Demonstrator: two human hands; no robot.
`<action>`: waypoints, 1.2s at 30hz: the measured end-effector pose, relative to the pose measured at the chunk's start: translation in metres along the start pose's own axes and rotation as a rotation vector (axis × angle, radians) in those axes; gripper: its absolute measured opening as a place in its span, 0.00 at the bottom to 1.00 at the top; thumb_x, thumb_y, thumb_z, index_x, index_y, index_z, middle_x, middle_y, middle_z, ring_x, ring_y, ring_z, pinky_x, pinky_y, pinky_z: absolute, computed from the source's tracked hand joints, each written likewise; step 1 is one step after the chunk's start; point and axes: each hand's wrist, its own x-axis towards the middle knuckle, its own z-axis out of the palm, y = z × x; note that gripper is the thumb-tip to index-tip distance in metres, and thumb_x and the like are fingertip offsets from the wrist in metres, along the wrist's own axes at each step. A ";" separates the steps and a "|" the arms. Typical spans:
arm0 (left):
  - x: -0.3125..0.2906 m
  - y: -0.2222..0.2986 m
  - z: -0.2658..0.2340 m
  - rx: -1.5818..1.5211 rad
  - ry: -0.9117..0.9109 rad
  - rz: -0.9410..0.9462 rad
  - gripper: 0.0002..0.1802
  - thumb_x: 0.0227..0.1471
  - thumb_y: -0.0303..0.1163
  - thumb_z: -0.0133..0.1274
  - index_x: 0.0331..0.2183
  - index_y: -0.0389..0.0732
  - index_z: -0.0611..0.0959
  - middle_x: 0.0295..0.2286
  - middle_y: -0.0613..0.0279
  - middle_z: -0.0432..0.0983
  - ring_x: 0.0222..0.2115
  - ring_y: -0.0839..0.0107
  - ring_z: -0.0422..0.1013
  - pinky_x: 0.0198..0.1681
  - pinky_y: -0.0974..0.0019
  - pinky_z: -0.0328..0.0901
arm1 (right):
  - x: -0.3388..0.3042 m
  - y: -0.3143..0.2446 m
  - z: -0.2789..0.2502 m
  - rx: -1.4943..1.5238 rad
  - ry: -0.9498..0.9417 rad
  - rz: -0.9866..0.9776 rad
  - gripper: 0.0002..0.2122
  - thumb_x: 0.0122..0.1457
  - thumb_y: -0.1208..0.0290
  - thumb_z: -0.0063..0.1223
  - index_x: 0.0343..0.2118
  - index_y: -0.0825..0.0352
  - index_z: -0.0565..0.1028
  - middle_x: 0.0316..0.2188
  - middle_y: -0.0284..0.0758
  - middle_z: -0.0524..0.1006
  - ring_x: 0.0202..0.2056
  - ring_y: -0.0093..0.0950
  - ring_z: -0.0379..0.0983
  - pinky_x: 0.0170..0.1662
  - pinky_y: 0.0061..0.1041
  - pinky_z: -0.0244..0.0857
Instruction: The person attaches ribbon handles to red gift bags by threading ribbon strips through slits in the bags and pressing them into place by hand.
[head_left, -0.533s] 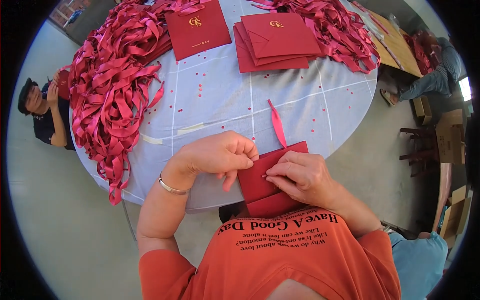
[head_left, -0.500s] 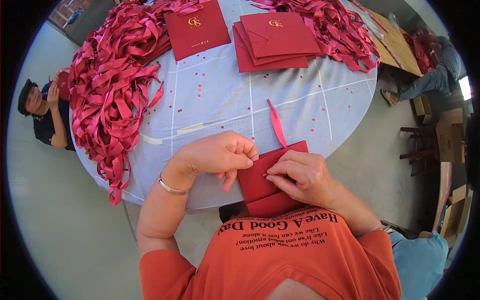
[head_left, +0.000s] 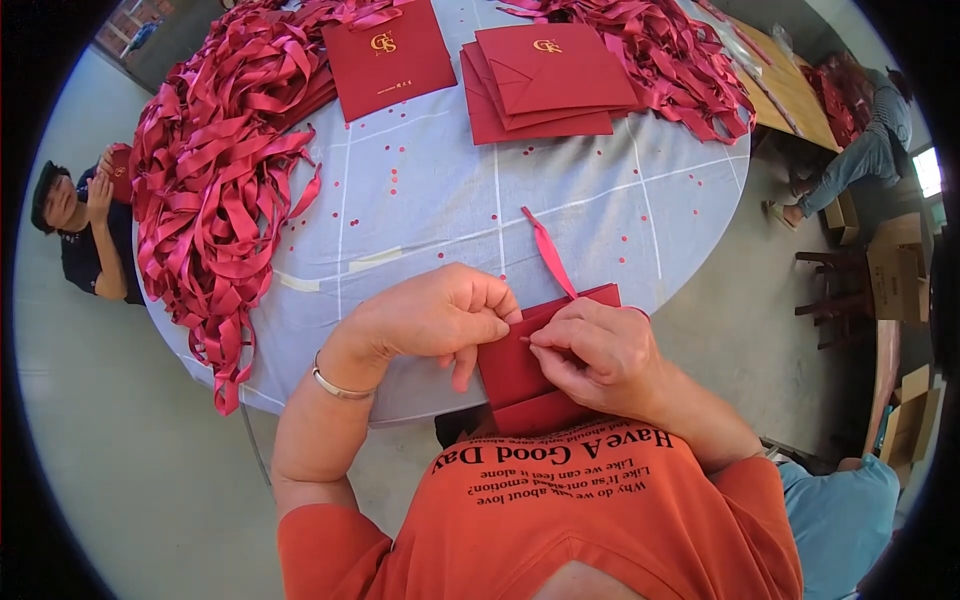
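A red paper bag point(head_left: 510, 368) lies folded flat at the table's near edge, close to my orange shirt. My left hand point(head_left: 450, 315), with a bangle on its wrist, is closed in a pinch at the bag's upper left edge. Over the bag's right part, my right hand point(head_left: 600, 355) pinches the ribbon, and a small pale tip pokes out at its fingertips. A pink ribbon point(head_left: 548, 252) sticks out past the bag's far edge onto the tablecloth. Part of the bag is hidden under my right hand.
Pink-ribboned heaps point(head_left: 225, 150) cover the table's left and far right. Several flat red bags point(head_left: 550, 75) are stacked at the back, beside a single red bag point(head_left: 390, 60). Small red dots dot the pale tablecloth point(head_left: 420, 215). A person point(head_left: 95, 225) handles a red bag at left.
My right hand has shifted slightly, and the loose ribbon leans a little more to the left. My left hand stays at the bag's edge.
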 end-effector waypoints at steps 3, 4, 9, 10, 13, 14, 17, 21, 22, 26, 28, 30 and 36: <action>0.000 -0.001 0.000 0.015 0.004 0.000 0.10 0.59 0.26 0.45 0.41 0.32 0.75 0.22 0.65 0.77 0.16 0.76 0.75 0.15 0.78 0.60 | -0.001 0.000 0.004 0.021 -0.035 0.008 0.07 0.42 0.81 0.62 0.26 0.67 0.75 0.23 0.33 0.74 0.21 0.29 0.73 0.21 0.26 0.67; 0.000 -0.002 0.000 0.017 0.004 0.006 0.10 0.59 0.26 0.45 0.41 0.33 0.75 0.22 0.65 0.77 0.16 0.76 0.76 0.16 0.78 0.60 | -0.002 0.001 0.004 0.020 -0.036 0.008 0.07 0.42 0.81 0.62 0.26 0.67 0.75 0.23 0.33 0.74 0.21 0.29 0.73 0.21 0.26 0.67; -0.001 0.000 0.004 0.047 0.035 0.011 0.08 0.59 0.26 0.46 0.39 0.33 0.75 0.21 0.66 0.77 0.17 0.76 0.76 0.16 0.77 0.61 | 0.006 -0.005 0.000 -0.014 -0.102 0.016 0.07 0.43 0.82 0.62 0.26 0.67 0.76 0.21 0.34 0.75 0.20 0.28 0.73 0.19 0.24 0.67; -0.001 0.000 0.005 0.056 0.042 0.020 0.08 0.59 0.26 0.45 0.38 0.34 0.75 0.22 0.66 0.77 0.17 0.75 0.76 0.17 0.77 0.61 | 0.007 -0.007 0.000 -0.016 -0.102 0.016 0.07 0.43 0.82 0.62 0.26 0.67 0.76 0.21 0.34 0.75 0.20 0.28 0.73 0.19 0.24 0.67; -0.003 0.001 0.008 0.075 0.064 0.036 0.07 0.57 0.25 0.44 0.37 0.33 0.75 0.22 0.64 0.77 0.18 0.73 0.77 0.18 0.75 0.63 | 0.010 -0.014 0.003 -0.083 -0.150 0.137 0.05 0.45 0.80 0.60 0.24 0.67 0.74 0.20 0.36 0.74 0.19 0.32 0.74 0.20 0.28 0.67; -0.003 0.001 0.009 0.083 0.081 0.041 0.08 0.56 0.23 0.42 0.36 0.32 0.75 0.22 0.62 0.77 0.19 0.72 0.78 0.19 0.73 0.65 | 0.012 -0.015 0.005 -0.146 -0.193 0.156 0.04 0.46 0.78 0.59 0.23 0.67 0.73 0.20 0.37 0.75 0.19 0.34 0.73 0.21 0.31 0.68; -0.001 -0.001 0.010 0.097 0.089 0.070 0.09 0.55 0.22 0.41 0.36 0.32 0.75 0.22 0.61 0.78 0.19 0.71 0.78 0.20 0.72 0.66 | 0.018 -0.027 0.008 -0.278 -0.272 0.217 0.04 0.47 0.76 0.56 0.22 0.68 0.72 0.20 0.40 0.75 0.20 0.39 0.73 0.23 0.35 0.69; -0.002 0.001 0.011 0.117 0.082 0.053 0.09 0.54 0.21 0.41 0.36 0.31 0.75 0.22 0.61 0.78 0.20 0.71 0.79 0.21 0.72 0.67 | 0.023 -0.026 0.011 -0.273 -0.291 0.227 0.04 0.47 0.75 0.54 0.22 0.70 0.72 0.19 0.43 0.74 0.21 0.41 0.74 0.23 0.37 0.69; -0.003 0.001 0.011 0.093 0.091 0.048 0.09 0.54 0.21 0.41 0.35 0.32 0.75 0.22 0.61 0.78 0.21 0.71 0.79 0.21 0.72 0.67 | 0.024 -0.028 0.012 -0.270 -0.290 0.227 0.04 0.47 0.75 0.54 0.22 0.70 0.72 0.19 0.43 0.74 0.21 0.41 0.74 0.23 0.37 0.69; 0.000 0.001 0.011 0.080 0.085 0.035 0.08 0.54 0.21 0.41 0.35 0.32 0.76 0.23 0.60 0.78 0.21 0.71 0.79 0.21 0.72 0.67 | 0.026 -0.034 0.016 -0.317 -0.334 0.279 0.03 0.47 0.76 0.53 0.22 0.70 0.72 0.20 0.44 0.74 0.21 0.42 0.74 0.23 0.38 0.69; 0.005 -0.004 0.010 0.093 0.091 0.055 0.08 0.55 0.21 0.42 0.35 0.32 0.76 0.23 0.61 0.78 0.21 0.71 0.79 0.21 0.72 0.67 | 0.026 -0.043 0.021 -0.361 -0.373 0.300 0.03 0.47 0.77 0.52 0.22 0.70 0.72 0.20 0.44 0.74 0.21 0.43 0.74 0.24 0.38 0.69; 0.005 -0.004 0.010 0.108 0.097 0.072 0.08 0.55 0.21 0.42 0.35 0.33 0.76 0.24 0.61 0.78 0.22 0.71 0.79 0.21 0.72 0.67 | 0.030 -0.052 0.024 -0.559 -0.413 0.247 0.03 0.46 0.77 0.51 0.21 0.71 0.72 0.20 0.43 0.74 0.21 0.42 0.73 0.25 0.36 0.69; 0.001 -0.003 0.007 0.052 0.098 0.001 0.07 0.59 0.26 0.43 0.38 0.37 0.75 0.26 0.65 0.78 0.22 0.73 0.79 0.20 0.77 0.64 | 0.015 -0.012 0.012 -0.224 -0.208 0.175 0.04 0.47 0.77 0.57 0.22 0.67 0.72 0.20 0.37 0.73 0.20 0.36 0.73 0.21 0.33 0.67</action>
